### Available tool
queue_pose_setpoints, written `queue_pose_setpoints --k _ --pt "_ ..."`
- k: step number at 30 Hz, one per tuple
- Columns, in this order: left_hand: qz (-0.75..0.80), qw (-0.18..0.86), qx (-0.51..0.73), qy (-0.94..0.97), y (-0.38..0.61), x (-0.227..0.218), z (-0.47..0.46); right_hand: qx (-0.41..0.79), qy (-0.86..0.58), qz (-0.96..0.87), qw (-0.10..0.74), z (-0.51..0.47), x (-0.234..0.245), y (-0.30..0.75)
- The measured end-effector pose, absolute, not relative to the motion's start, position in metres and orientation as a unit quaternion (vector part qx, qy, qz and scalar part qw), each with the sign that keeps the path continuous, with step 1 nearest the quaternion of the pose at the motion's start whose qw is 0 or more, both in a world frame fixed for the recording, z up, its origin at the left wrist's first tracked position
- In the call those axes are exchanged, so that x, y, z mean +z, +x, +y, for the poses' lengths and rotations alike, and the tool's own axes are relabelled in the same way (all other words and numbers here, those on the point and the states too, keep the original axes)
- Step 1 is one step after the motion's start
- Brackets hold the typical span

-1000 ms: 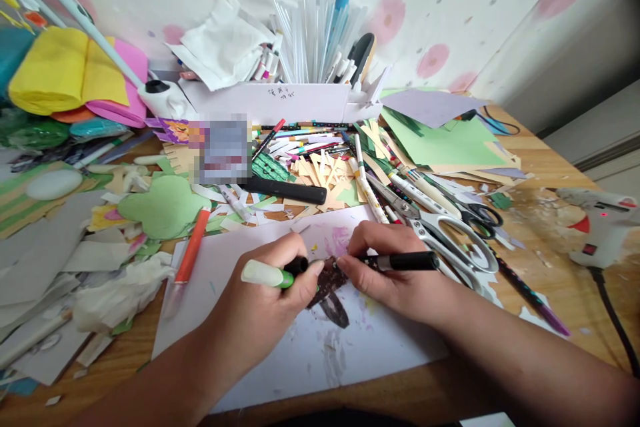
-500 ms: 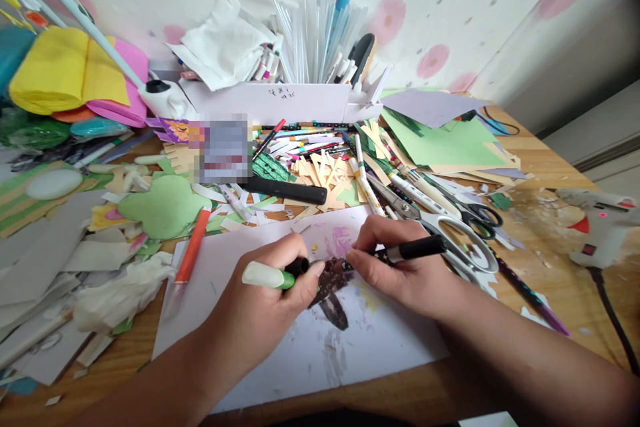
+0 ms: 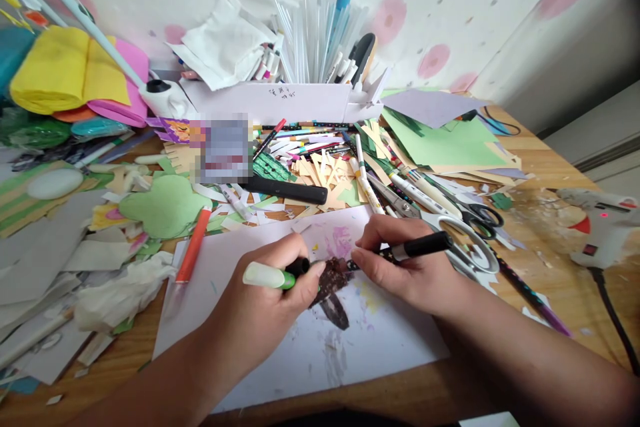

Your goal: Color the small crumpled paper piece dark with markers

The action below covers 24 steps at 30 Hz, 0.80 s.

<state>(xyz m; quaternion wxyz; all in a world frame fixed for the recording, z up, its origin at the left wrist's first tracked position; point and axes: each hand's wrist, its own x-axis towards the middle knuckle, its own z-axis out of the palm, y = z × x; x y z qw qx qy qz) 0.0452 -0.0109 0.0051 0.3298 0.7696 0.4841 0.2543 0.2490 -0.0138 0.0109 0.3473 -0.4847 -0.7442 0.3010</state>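
My right hand (image 3: 400,270) pinches a black marker (image 3: 417,247) with its tip down on a small dark brown paper cutout (image 3: 331,279). The cutout lies on a white sheet (image 3: 300,340) stained with purple and pink marks. My left hand (image 3: 263,300) presses the cutout down with its fingertips and also grips a green-and-white marker (image 3: 267,275) that sticks out to the left. Both hands are closed.
Paper scraps, pens and large scissors (image 3: 450,233) litter the wooden table (image 3: 560,293). An orange pen (image 3: 193,243) lies left of the sheet. A white box of pens and glue sticks (image 3: 300,97) stands at the back. A hot glue gun (image 3: 600,223) rests at right.
My right hand has shifted slightly to the right, and the black marker's back end has tilted up. The left hand has stayed in place.
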Motion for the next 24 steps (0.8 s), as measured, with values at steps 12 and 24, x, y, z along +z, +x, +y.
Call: queue_pose_setpoints --k 12,24 --pt "0.483 0.325 0.254 0.772 0.0444 0.0053 -0.0117 0.278 -0.493 -0.745 0.354 -0.0128 0.0113 0.2493" --pt "0.477 0.319 0.272 0.773 0.0444 0.0034 -0.0103 0.311 -0.477 -0.746 0.346 -0.0162 0.0112 0.2470"
